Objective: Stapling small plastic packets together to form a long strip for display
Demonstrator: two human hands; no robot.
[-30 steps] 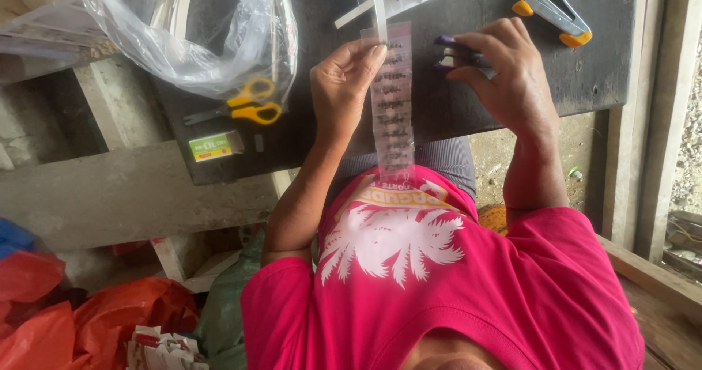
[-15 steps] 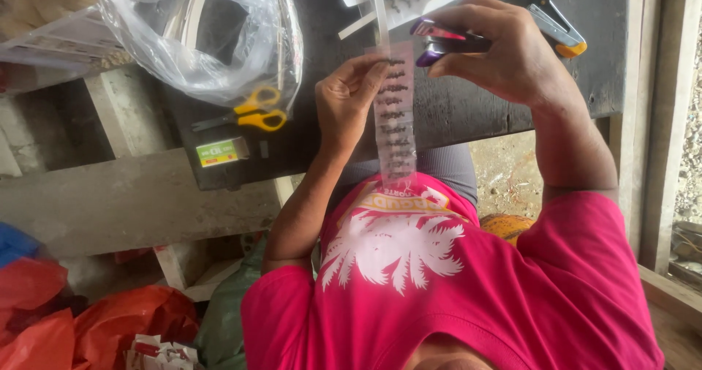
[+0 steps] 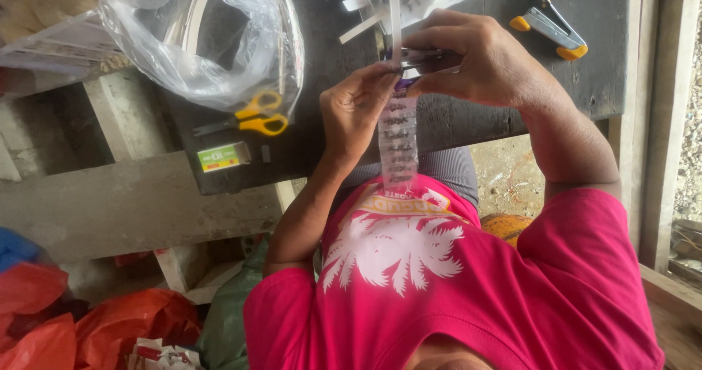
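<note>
Under right hand (image 3: 488,61): stapler (image 3: 428,58) mostly hidden; strip (image 3: 398,142) top covered.

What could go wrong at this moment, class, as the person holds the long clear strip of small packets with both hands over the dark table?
1. The left hand pinches the clear strip right beside the small purple-tipped tool in the right hand; fingertips could get nipped.
2. The strip hangs loose down to the pink shirt; it might twist or snag.
3. The yellow-handled scissors lie near the table's edge under the plastic bag; a pull on the bag could drag them off.
</note>
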